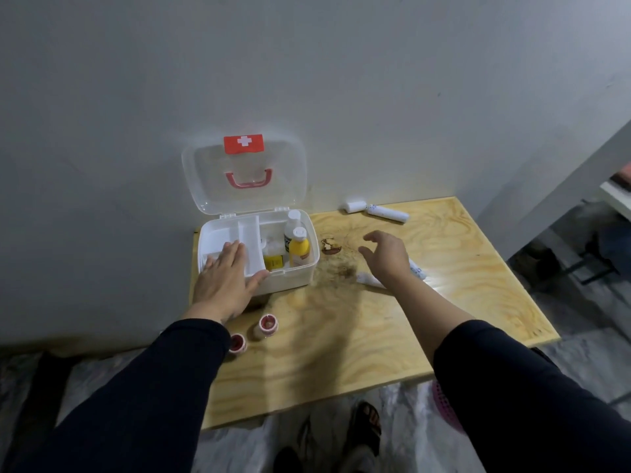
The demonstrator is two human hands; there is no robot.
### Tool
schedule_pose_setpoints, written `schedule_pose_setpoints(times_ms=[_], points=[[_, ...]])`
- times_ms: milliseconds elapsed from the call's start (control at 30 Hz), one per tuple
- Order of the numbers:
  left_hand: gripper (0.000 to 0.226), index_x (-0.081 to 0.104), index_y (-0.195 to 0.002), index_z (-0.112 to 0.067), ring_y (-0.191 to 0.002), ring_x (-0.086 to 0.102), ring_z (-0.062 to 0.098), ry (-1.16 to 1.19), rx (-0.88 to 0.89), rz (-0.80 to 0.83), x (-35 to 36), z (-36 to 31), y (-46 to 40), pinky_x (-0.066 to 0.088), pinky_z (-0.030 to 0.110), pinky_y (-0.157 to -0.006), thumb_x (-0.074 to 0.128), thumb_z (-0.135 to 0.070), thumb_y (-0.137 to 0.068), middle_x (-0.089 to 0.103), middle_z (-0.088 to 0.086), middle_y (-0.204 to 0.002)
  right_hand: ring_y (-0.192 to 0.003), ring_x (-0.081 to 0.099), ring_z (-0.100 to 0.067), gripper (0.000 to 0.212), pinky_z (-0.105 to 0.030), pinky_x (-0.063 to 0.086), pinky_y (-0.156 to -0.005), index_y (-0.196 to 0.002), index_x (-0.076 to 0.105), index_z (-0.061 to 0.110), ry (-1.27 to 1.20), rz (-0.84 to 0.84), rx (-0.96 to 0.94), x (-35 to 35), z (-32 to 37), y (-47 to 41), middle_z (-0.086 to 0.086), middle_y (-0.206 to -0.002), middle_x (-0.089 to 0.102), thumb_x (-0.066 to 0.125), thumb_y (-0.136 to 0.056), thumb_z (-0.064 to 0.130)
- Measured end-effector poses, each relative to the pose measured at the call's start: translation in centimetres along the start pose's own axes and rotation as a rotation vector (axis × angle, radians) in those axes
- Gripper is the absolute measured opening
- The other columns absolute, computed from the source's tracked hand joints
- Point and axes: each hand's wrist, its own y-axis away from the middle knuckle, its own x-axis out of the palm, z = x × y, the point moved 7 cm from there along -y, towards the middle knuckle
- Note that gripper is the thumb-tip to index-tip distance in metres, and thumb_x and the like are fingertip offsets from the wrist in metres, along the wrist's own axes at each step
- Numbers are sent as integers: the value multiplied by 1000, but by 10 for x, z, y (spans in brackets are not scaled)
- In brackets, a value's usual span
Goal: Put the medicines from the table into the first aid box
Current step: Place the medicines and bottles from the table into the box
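Note:
The white first aid box (297, 276) stands open at the table's back left, its clear lid (244, 175) leaning on the wall. Inside stand a yellow bottle (299, 249) and a white bottle (292, 224). My left hand (227, 278) lies flat, fingers spread, on the box's inner tray (251, 240). My right hand (386, 256) hovers open over the table right of the box, holding nothing. Under its wrist lie white packets (368, 278). Two small red-capped bottles (268, 325) (238, 343) stand near the front left. Two white rolls (375, 209) lie at the back.
The wooden table (341, 336) has a dark stain and a small brown scrap (330, 245) right of the box. A grey wall rises behind. Below the front edge are my sandalled foot (367, 425) and a pink object (444, 404).

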Motion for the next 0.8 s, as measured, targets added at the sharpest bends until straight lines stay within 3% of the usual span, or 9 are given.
schedule_pose_setpoints(times_ms=[200,333,533,667,800], points=[[77,3,-156,-14,-150,-3,16,-18,-7,-27,2,1,-1,4,36,-121,22,-60,-96,-3,0,-164,-121,53,-28,38,-37,45,-95,-127,56,8,147,11,52,1,-45,-8,-9,-136,54,57,-92,24],[78,4,-156,-14,-150,-3,15,-26,0,-39,4,2,-2,4,35,-122,21,-61,-95,-1,0,-164,-126,47,-32,40,-43,32,-106,-131,53,16,365,44,61,3,-63,-13,-10,-138,49,50,-94,31],[78,5,-156,-14,-150,-1,15,-43,-4,-41,6,3,-4,7,36,-122,21,-61,-95,0,0,-164,-116,53,-33,37,-40,45,-90,-127,58,18,252,108,-24,11,-59,-6,-7,-136,50,52,-93,31],[77,4,-156,-14,-150,-1,15,-44,-10,-35,4,1,-2,8,36,-121,21,-60,-96,-1,0,-164,-118,53,-31,59,-40,47,-89,-132,47,20,244,184,-119,16,-53,7,-6,-134,53,66,-82,44],[77,2,-156,-14,-150,-3,15,-30,-20,-20,3,1,0,7,36,-122,21,-59,-96,-4,-1,-164,-123,50,-30,75,-41,47,-91,-143,35,18,388,225,-156,27,-52,15,-9,-133,56,71,-80,36]])
